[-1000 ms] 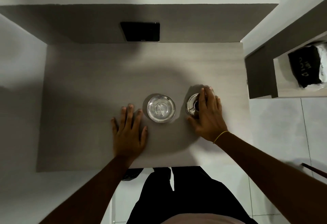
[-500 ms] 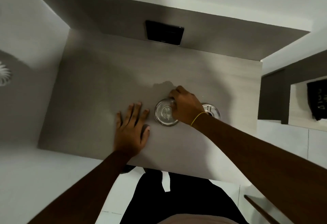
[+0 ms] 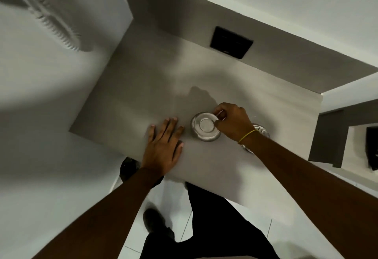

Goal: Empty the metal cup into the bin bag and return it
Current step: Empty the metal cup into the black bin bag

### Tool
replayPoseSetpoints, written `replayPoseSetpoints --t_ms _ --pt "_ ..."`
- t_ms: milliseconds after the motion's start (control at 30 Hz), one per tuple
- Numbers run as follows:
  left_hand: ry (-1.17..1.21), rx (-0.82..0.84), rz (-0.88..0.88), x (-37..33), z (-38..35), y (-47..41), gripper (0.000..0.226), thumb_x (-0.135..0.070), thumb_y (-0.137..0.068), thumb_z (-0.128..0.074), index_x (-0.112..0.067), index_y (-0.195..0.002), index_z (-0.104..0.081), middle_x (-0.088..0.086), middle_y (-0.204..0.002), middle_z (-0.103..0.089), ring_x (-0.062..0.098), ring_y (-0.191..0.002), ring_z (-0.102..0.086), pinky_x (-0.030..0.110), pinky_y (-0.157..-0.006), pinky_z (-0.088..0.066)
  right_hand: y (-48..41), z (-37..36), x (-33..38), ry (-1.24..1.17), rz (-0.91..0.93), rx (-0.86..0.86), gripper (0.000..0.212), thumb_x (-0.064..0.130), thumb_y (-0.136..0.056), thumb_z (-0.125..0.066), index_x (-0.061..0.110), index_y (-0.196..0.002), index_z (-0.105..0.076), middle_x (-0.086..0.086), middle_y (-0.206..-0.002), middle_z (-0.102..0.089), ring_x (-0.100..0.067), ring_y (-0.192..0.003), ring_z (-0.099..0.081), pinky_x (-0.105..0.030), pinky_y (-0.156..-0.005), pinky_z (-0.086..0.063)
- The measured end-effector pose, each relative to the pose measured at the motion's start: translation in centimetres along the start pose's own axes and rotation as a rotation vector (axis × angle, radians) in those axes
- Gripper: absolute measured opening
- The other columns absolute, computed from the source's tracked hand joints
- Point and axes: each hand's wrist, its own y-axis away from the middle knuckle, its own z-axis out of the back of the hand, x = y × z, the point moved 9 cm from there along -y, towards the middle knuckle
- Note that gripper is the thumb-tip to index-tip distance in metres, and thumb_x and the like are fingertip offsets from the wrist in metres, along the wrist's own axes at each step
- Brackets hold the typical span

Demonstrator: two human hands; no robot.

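Observation:
A round metal cup stands on the grey table, seen from above; I cannot tell what is inside. My right hand reaches across and pinches the cup's right rim with closed fingers. My left hand lies flat on the table just left of the cup, fingers spread, holding nothing. A second metal cup is mostly hidden behind my right wrist. A black bag sits in the shelf at the far right edge.
A black panel is set in the wall behind the table. A white fan shows blurred at the upper left. The dark shelf unit stands right of the table. My legs and shoes are below the table's near edge.
My right hand left the right-hand cup, crossed to the left-hand cup and closed on its rim. The view swung and tilted left. My left hand stayed flat on the table.

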Motion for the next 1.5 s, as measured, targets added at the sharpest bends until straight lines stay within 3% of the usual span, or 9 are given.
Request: replayPoseSetpoints --t_ms 133,367,433,567,800,967,1133,1333,1500 --pt "0.027 0.028 0.081 2.8 0.2 4.7 0.058 -0.047 -0.11 -0.035 -0.024 -0.163 -0.039 0.01 -0.179 -0.024 0.034 -0.165 -0.02 0.067 -0.129 -0.017 2.8 -2.3 3.7 -0.09 0.022 -0.039 0.02 0.006 -0.079 -0.079 0.015 -0.097 -0.079 0.002 -0.08 -0.072 -0.005 -0.059 -0.062 -0.007 -0.045 -0.047" --pt "0.092 -0.068 0.278 9.7 -0.3 16.0 0.06 -0.045 -0.11 -0.036 -0.017 -0.163 -0.039 0.012 -0.176 -0.032 0.035 -0.163 -0.025 0.062 -0.131 -0.014 10.9 -12.0 12.6 -0.168 0.236 -0.11 0.013 0.004 -0.082 -0.077 0.013 -0.091 -0.076 0.014 -0.074 -0.066 -0.008 -0.064 -0.063 -0.021 -0.057 -0.052" --pt "0.127 -0.066 0.319 12.0 -1.9 19.6 0.059 -0.044 -0.11 -0.037 -0.017 -0.163 -0.039 0.012 -0.176 -0.032 0.033 -0.164 -0.023 0.063 -0.132 -0.016 13.2 -16.1 14.6 -0.163 0.336 -0.155 0.017 0.004 -0.08 -0.077 0.015 -0.092 -0.072 0.012 -0.076 -0.067 -0.002 -0.065 -0.063 -0.013 -0.065 -0.05" --pt "0.181 -0.017 0.419 16.5 -8.5 26.4 0.06 -0.041 -0.11 -0.038 -0.021 -0.166 -0.031 0.011 -0.178 -0.027 0.031 -0.166 -0.016 0.066 -0.131 -0.016 15.4 -28.1 16.7 0.134 0.633 -0.113 0.03 0.009 -0.082 -0.076 0.015 -0.11 -0.064 -0.005 -0.104 -0.069 -0.02 -0.079 -0.068 -0.032 -0.069 -0.058" --pt "0.271 0.078 0.604 20.3 -23.9 36.3 0.087 -0.017 -0.101 -0.061 -0.034 -0.171 -0.012 0.011 -0.181 -0.007 0.033 -0.167 0.001 0.069 -0.13 -0.016 10.4 -48.4 12.7 0.612 0.935 -0.026 0.071 0.0 -0.078 -0.077 0.012 -0.142 -0.049 -0.017 -0.104 -0.068 -0.03 -0.064 -0.069 -0.031 -0.044 -0.05" --pt "0.374 0.13 0.709 19.8 -33.7 41.9 0.088 -0.019 -0.104 -0.057 -0.04 -0.17 -0.003 0.005 -0.182 0.005 0.028 -0.166 0.014 0.067 -0.132 -0.011 5.3 -57.2 8.6 0.89 1.237 -0.098 0.072 0.003 -0.086 -0.055 0.018 -0.155 -0.038 -0.015 -0.113 -0.055 -0.033 -0.073 -0.064 -0.034 -0.042 -0.044" --pt "0.434 0.144 0.749 19.3 -37.8 42.9 0.08 -0.02 -0.108 -0.049 -0.038 -0.17 -0.004 0.004 -0.182 0.003 0.026 -0.167 0.012 0.066 -0.132 -0.008 2.6 -60.2 6.0 0.987 1.245 0.016 0.085 -0.001 -0.079 -0.068 0.016 -0.156 -0.036 -0.016 -0.122 -0.056 -0.035 -0.068 -0.067 -0.03 -0.043 -0.04" --pt "0.443 0.056 0.733 19.8 -37.1 39.2 0.086 -0.016 -0.102 -0.055 -0.031 -0.169 -0.003 0.009 -0.182 -0.005 0.029 -0.168 0.001 0.067 -0.131 -0.016 2.6 -61.4 4.2 1.084 1.18 0.09 0.082 -0.001 -0.093 -0.053 0.019 -0.162 -0.015 -0.023 -0.131 -0.063 -0.036 -0.069 -0.069 -0.035 -0.047 -0.043" --pt "0.439 -0.004 0.72 20.5 -36.2 37.0 0.085 -0.017 -0.102 -0.057 -0.028 -0.169 -0.006 0.01 -0.182 -0.008 0.029 -0.168 -0.002 0.066 -0.131 -0.017 2.6 -62.4 3.6 1.164 1.157 0.061 0.078 0.005 -0.09 -0.062 0.016 -0.16 -0.03 -0.016 -0.125 -0.068 -0.027 -0.064 -0.068 -0.03 -0.045 -0.036"
